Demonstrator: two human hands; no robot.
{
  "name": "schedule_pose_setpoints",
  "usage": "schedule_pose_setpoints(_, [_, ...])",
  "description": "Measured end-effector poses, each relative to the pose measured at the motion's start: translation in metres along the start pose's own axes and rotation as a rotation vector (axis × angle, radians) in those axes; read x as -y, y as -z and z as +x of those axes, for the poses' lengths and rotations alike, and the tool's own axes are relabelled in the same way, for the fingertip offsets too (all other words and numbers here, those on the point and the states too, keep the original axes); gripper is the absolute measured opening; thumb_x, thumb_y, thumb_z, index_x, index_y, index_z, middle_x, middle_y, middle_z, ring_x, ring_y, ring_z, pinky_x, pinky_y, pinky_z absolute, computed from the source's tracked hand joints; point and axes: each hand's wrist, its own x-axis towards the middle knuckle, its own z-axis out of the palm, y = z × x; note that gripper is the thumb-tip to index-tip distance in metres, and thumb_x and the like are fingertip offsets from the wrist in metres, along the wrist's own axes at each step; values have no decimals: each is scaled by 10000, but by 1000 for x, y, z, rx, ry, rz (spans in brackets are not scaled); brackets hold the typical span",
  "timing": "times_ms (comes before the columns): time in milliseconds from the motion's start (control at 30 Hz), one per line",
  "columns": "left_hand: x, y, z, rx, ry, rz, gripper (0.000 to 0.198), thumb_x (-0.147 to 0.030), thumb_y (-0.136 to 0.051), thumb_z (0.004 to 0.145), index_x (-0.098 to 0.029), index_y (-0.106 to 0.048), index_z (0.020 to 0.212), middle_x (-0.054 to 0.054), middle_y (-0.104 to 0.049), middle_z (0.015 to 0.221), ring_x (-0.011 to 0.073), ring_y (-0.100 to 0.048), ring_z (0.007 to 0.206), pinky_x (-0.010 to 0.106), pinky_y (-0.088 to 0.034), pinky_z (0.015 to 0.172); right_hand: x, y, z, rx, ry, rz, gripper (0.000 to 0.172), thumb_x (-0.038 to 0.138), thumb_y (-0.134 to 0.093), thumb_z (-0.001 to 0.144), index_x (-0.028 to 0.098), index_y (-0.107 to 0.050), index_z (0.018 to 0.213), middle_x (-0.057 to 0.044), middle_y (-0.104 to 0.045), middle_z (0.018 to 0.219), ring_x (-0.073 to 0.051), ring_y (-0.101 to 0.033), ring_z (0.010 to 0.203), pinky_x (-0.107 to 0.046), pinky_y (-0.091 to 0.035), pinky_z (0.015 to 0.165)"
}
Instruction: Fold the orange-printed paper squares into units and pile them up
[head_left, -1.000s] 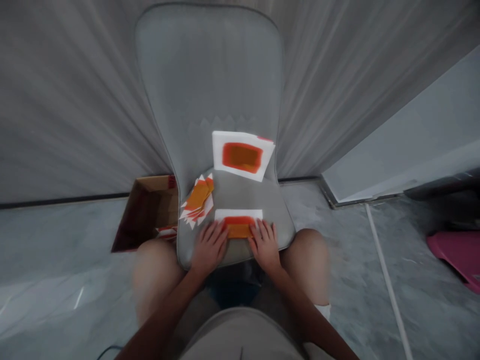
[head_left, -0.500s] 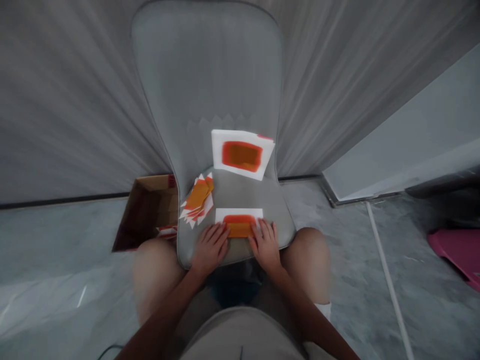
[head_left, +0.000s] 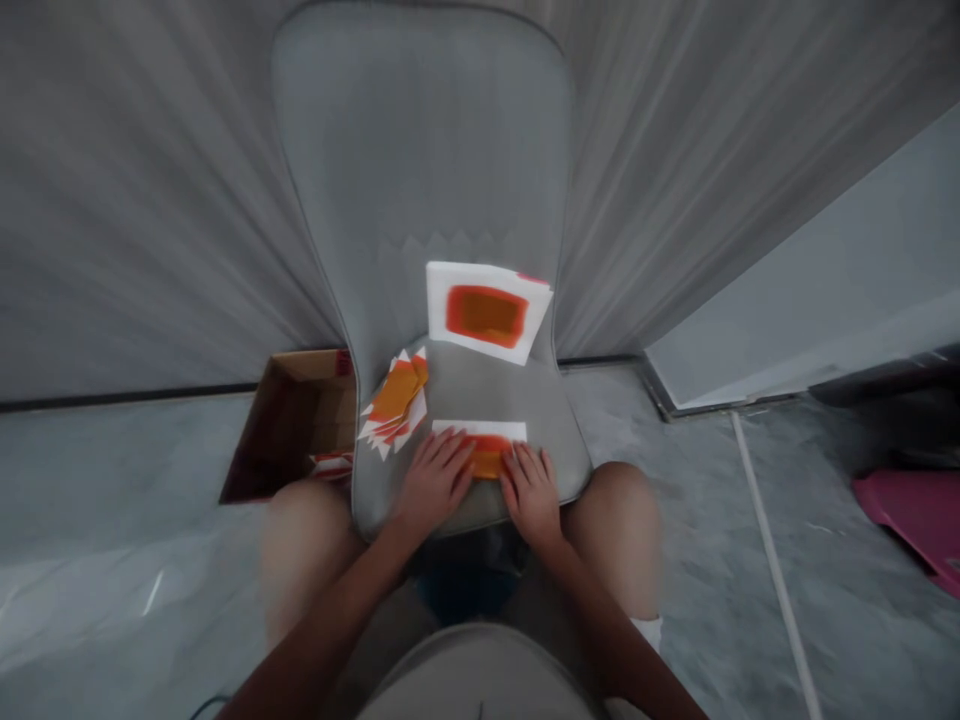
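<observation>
A folded sheet of paper (head_left: 491, 443), white with an orange-red patch, lies flat near the front edge of the grey chair seat (head_left: 480, 395). My left hand (head_left: 436, 478) rests over its left part, fingers stretched out and pressing down on it. On the right part lies my right hand (head_left: 531, 488), its fingers also extended flat. Both palms hide the paper's side edges. Left of the sheet is a loose pile of folded orange and white papers (head_left: 397, 400). A stack of white sheets (head_left: 487, 312) with orange-red rectangles leans at the back of the seat.
An open cardboard box (head_left: 289, 425) stands on the floor left of the chair, with some orange and white paper inside. Grey curtain (head_left: 150, 200) hangs behind the chair. A pink object (head_left: 911, 520) is at the far right, and my knees flank the seat.
My left hand has slid to the right and farther onto the folded paper, covering more of its left side. My right hand stays in nearly the same place. The view has shifted slightly.
</observation>
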Motion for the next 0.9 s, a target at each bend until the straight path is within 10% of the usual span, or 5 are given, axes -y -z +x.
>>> schedule_pose_setpoints(900, [10,-12,-9,40,23,7,513,-379,-534,1038,-225,-562,1526,72,-554,1593,296,-462,1524,545,-348,1281,4,-8,-2,-121,-25,-5,439,208,-530,1038,202,-622,1467,-152,-640,1498,-310,-575,1428,-600,-431,1209])
